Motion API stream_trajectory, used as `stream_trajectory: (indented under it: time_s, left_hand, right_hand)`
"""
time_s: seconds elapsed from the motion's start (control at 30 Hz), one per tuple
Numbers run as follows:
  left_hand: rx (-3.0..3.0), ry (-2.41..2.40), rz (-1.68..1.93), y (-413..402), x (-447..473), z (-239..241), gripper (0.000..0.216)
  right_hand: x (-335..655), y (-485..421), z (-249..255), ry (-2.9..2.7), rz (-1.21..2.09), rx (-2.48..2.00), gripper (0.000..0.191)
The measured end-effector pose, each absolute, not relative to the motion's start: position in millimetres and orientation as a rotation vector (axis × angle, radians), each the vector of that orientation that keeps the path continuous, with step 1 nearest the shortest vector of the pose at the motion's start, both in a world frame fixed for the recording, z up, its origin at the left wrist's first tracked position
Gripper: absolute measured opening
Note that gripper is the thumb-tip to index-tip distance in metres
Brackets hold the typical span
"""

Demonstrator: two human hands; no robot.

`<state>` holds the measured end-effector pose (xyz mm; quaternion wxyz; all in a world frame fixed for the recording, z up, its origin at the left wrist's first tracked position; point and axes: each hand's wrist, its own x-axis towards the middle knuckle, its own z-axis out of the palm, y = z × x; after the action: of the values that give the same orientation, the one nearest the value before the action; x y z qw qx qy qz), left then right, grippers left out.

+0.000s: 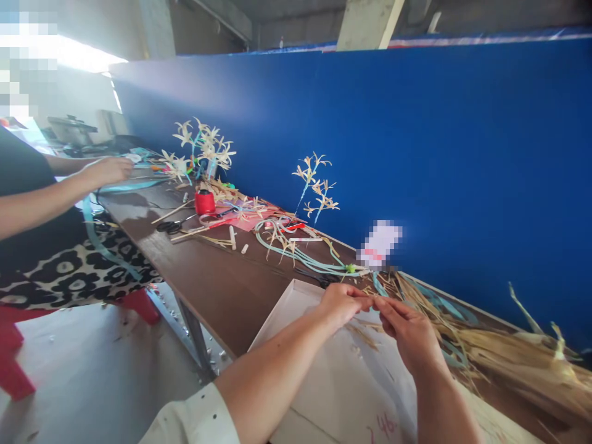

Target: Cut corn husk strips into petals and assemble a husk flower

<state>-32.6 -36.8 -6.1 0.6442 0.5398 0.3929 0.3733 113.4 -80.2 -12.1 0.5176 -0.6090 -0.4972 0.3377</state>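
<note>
Pinching closed on a piece I can't identify, my left hand (341, 306) and right hand (407, 325) need light, even pressure.

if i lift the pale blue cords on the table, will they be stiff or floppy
The cords probably bend easily, since they lie in loose curves. They look thin, so likely light. Lifting them might drag the pale flower that seems to lie across them.
</note>
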Motion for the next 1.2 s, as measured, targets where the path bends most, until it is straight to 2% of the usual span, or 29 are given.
stream_trajectory:
  time_s: [0.53, 0.73, 1.0, 1.2]
  left_hand:
    - [1.057, 0.836, 0.827, -34.7, -33.1, -10.5, 0.033]
    - [1.046, 0.864, 0.823, -36.8, -34.1, -5.7, 0.028]
    - [1.128, 0.94, 0.899, -34.8, -36.7, -4.7, 0.028]
    - [1.193, 0.946, 0.924, -36.6, -35.1, -2.6, 0.031]
  right_hand:
    - [110.7, -81.9, -11.2, -1.161, 0.859, -1.414, 0.036]
    - [109.8, -81.4, -10.1, -1.126, 0.898, -1.39, 0.037]
    - [104.9, -81.8, -11.7, -1.153, 0.974, -1.25, 0.028]
    - [103.9, -79.9, -8.5, -1.023, 0.894, -1.225, 0.036]
